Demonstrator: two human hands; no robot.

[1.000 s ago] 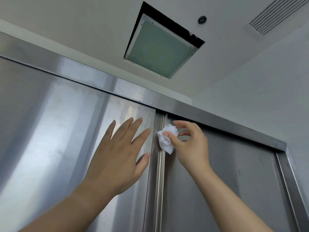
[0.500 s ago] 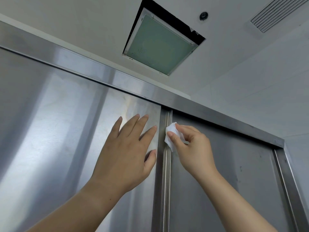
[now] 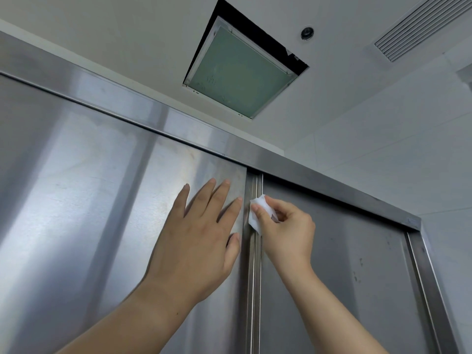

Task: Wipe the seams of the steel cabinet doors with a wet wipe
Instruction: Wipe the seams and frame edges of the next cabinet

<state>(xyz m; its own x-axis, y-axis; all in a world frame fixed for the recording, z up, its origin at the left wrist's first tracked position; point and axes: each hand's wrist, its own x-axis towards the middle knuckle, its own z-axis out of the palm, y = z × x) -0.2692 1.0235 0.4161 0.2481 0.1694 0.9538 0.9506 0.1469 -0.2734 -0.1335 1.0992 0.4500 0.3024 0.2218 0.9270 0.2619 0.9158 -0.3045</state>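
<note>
Two streaked steel doors (image 3: pixel 76 200) beneath white ceiling (image 3: pixel 115 34), hatch (image 3: pixel 240 70) and vent (image 3: pixel 421 26)

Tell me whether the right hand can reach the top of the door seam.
Probably yes. The right hand holds the wipe against the seam just below its top, and the left hand lies flat on the left door, off the seam.

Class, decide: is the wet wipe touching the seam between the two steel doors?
Touching. The head view shows the right hand pinching the wet wipe, its edge pressed against the seam, no gap visible.
</note>
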